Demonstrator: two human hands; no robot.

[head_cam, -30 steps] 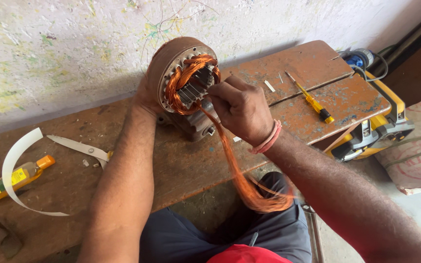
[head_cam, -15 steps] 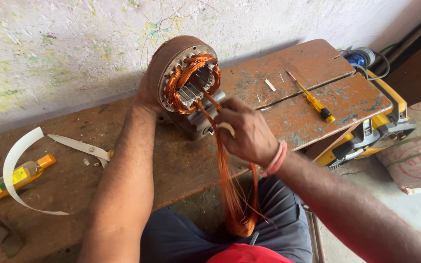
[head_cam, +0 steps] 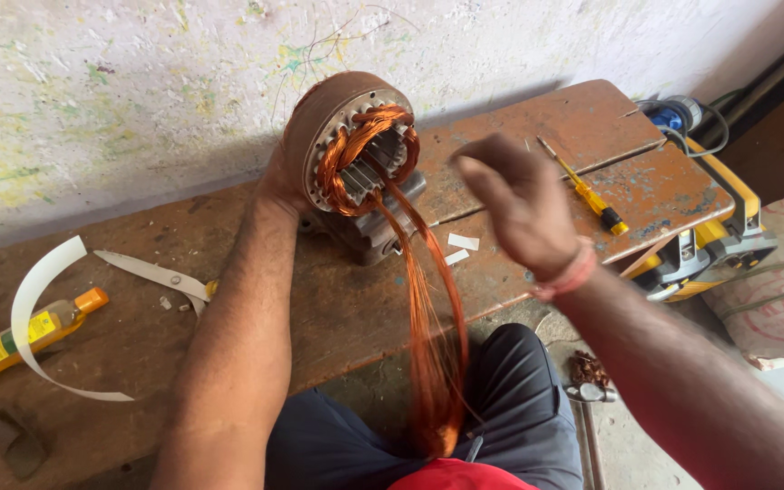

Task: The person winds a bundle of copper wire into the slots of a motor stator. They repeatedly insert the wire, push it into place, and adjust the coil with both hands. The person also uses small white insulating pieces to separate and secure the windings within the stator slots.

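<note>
Down in the head view, a round motor stator (head_cam: 342, 150) is stood on its edge at the back of a rusty brown bench (head_cam: 338, 308). It is gripped from behind by the left hand (head_cam: 276, 186), likely so that it cannot roll or tip; the fingers are hidden behind the metal, so how tightly they are closed cannot be told. Shiny copper wire (head_cam: 428, 308) is wound inside the ring, and a long bundle of it is let hang down over the bench edge to the lap. The right hand (head_cam: 519, 204) is held up in the air beside the stator, partly open and a bit blurred, and nothing seems to be held in it. The wire is not touched by it.

On the bench a yellow screwdriver (head_cam: 587, 191) is laid near the right hand, easy to reach. Scissors (head_cam: 156, 277), a curved white strip (head_cam: 29, 318) and a small yellow bottle (head_cam: 20, 334) are laid well apart on the left. A wall (head_cam: 138, 82) with paint marks is seen behind, and a yellow power tool (head_cam: 710, 240) at the right.
</note>
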